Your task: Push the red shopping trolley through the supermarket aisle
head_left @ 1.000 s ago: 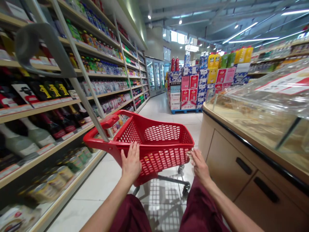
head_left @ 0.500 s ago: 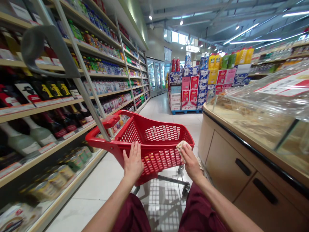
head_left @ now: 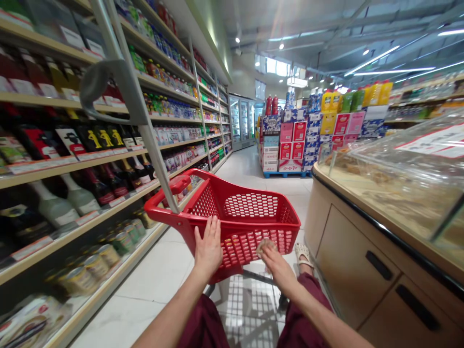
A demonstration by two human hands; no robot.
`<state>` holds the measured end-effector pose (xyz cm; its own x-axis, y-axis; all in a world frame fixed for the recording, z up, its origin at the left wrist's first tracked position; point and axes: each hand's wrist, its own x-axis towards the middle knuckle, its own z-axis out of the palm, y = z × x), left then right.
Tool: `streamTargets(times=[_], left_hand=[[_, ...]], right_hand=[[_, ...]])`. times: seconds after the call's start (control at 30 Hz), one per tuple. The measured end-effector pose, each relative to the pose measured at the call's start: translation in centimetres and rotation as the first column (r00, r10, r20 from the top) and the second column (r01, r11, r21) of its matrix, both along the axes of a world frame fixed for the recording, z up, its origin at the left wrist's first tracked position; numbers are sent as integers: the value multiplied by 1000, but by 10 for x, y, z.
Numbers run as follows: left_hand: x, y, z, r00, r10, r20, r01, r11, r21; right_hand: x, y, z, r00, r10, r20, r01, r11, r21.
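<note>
A red plastic shopping basket on wheels (head_left: 253, 223) stands in front of me, its side full of slots. A grey handle (head_left: 139, 106) rises from its left end on a metal pole. My left hand (head_left: 209, 245) lies flat against the near side just under the rim, fingers stretched out. With my right hand (head_left: 274, 263) I press a crumpled, pale cloth (head_left: 266, 246) against the slotted side, lower down and to the right. The fingers cover part of the cloth.
Shelves of bottles and cans (head_left: 105, 154) run along the left. A wooden counter with a glass top (head_left: 350, 246) stands close on the right. Stacked drink cartons (head_left: 292, 145) rest on a blue pallet ahead. My shoe (head_left: 303, 255) is beside the counter.
My right hand has moved the cloth from the rim near the right corner down and left onto the slotted side. The left hand stays on the basket. The view has shifted slightly left.
</note>
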<state>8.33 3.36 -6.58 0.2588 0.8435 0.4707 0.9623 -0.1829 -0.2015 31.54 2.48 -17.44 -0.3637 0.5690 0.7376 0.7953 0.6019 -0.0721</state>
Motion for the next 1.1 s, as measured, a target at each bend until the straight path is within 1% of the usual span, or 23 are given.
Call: streamTargets(times=[0.07, 0.17, 0.23, 0.3, 0.37, 0.43, 0.6, 0.67, 0.77, 0.8, 0.87, 0.93, 1.0, 1.03, 1.1], left_hand=[[0, -1, 1, 1000, 2, -6, -2, 1000, -8], [0, -1, 2, 1000, 2, -7, -2, 1000, -6], [-1, -2, 1, 1000, 5, -3, -5, 1000, -6], [-2, -2, 1, 1000, -1, -5, 1, 1000, -13], [-2, -2, 1, 1000, -10, -11, 10, 1000, -23], [-2, -3, 1, 1000, -9, -18, 8, 999, -37], [-1, -4, 4, 999, 23, -35, -25, 998, -62], [-3, -4, 4, 999, 14, -46, -17, 998, -63], [-7, -3, 2, 998, -16, -61, 13, 999, -51], [-7, -2, 1, 998, -24, -63, 21, 999, -46], [-7, -2, 1, 998, -30, -57, 28, 999, -37], [-8, -2, 2, 998, -37, -43, 35, 999, -36], [-12, -1, 8, 998, -57, -30, 56, 998, -31], [-17, -1, 12, 998, -60, -22, 59, 998, -16], [-30, 0, 22, 1000, -29, 7, 28, 999, 36]], right_hand=[[-8, -3, 4, 999, 36, 30, -37, 999, 2], [-20, -2, 31, 998, 18, -54, -13, 997, 78], [-26, 3, 41, 997, 2, -83, 8, 994, 114], [-27, 4, 34, 1000, 17, -24, -14, 994, 112], [-28, 2, 21, 996, 58, 65, -63, 995, 82], [-31, -1, 16, 993, 80, 91, -86, 994, 63], [-48, 6, 40, 999, 31, -19, -28, 989, 147], [-52, 9, 35, 1000, 25, 8, -26, 989, 144], [-54, 6, 15, 992, 82, 96, -90, 993, 78], [-55, 5, 13, 990, 96, 105, -103, 993, 61], [-59, 4, 20, 992, 91, 85, -96, 993, 63], [-66, 7, 35, 996, 69, 48, -74, 991, 109], [-72, 13, 43, 998, 46, 34, -51, 989, 142], [-74, 15, 41, 998, 42, 43, -48, 989, 140], [-77, 16, 29, 994, 64, 92, -73, 993, 93]])
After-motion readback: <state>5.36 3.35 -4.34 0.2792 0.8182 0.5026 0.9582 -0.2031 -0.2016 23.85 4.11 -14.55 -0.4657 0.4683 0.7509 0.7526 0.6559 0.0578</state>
